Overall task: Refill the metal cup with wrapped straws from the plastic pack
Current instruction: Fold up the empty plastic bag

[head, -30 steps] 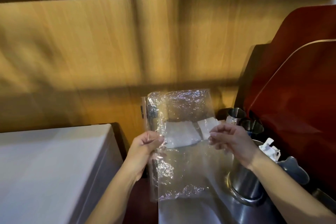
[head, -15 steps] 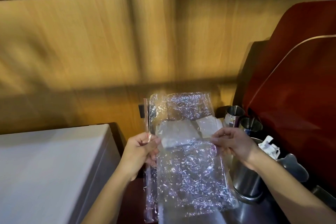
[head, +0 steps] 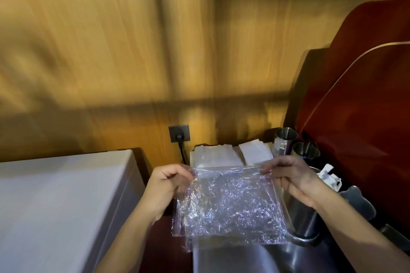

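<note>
A crinkled clear plastic pack [head: 230, 206] hangs flat between my hands, and it looks empty. My left hand [head: 168, 184] pinches its top left corner. My right hand [head: 292, 179] pinches its top right corner. A large metal cup [head: 306, 221] stands on the steel counter just below my right hand, its mouth partly hidden by that hand. White paper-wrapped pieces [head: 330, 175] poke out at its far rim.
Two smaller metal cups [head: 286, 139] [head: 307, 150] stand behind against a red machine [head: 366, 117]. White napkin stacks [head: 217, 157] [head: 255, 153] lie at the counter's back. A wall socket with a black plug [head: 179, 136] sits on the wooden wall. A white cabinet top [head: 55, 201] fills the left.
The pack was held upright with its top high; both hands have lowered and spread it wider, so it now hangs shorter, and the napkins and socket behind show.
</note>
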`<state>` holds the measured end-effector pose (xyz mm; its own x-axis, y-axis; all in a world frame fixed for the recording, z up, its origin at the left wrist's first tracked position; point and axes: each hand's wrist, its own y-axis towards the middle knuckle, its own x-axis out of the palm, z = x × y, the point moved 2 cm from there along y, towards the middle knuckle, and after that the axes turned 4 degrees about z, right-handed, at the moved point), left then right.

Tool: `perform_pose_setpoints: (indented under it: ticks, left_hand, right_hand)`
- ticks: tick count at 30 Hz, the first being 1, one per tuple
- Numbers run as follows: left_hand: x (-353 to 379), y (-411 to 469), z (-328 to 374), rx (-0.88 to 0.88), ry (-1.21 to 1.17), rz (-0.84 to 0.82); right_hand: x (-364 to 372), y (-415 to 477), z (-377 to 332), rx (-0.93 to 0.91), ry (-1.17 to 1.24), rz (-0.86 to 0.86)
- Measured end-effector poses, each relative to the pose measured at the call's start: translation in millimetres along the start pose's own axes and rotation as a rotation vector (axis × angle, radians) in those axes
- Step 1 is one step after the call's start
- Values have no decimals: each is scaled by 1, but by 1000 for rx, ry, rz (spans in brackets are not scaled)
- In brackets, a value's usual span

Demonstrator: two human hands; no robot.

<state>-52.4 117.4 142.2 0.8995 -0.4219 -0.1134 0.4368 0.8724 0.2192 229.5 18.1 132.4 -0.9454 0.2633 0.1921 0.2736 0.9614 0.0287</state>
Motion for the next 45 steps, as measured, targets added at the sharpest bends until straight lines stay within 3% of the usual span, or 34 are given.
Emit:
perform_pose_setpoints:
  ticks: [6, 13, 17, 19, 24, 29, 33, 36, 41, 45]
  left_hand:
    - [3, -3, 7, 103, -9, 51]
    - [-6, -6, 1, 149, 162, 66]
    - [-18, -7, -4, 101, 220, -186]
    - [-23, -6, -5, -16, 181, -340]
    - [-13, -5, 5, -257, -147, -486]
    - [48, -16, -3, -319, 110, -622]
    - [68, -19, -12, -256, 83, -423]
    - [56, -17, -16, -185, 30, -273]
    - [45, -18, -27, -237, -127, 7]
    - [49, -22, -42, -370, -258, 115]
  right_hand:
    - [2, -3, 1, -25, -61, 29]
    - [9, -4, -2, -42, -91, 73]
    - [14, -7, -5, 17, -32, -39]
    - [17, -7, -5, 14, -146, -50]
    - [35, -5, -15, -78, -361, -192]
    - [55, -4, -20, -76, -453, -364]
    - [54, -2, -19, -44, -567, -313]
    - [39, -4, -11, 96, -560, -271]
    - [29, -12, 14, 140, -282, -123]
    - [33, -15, 44, 191, -44, -11]
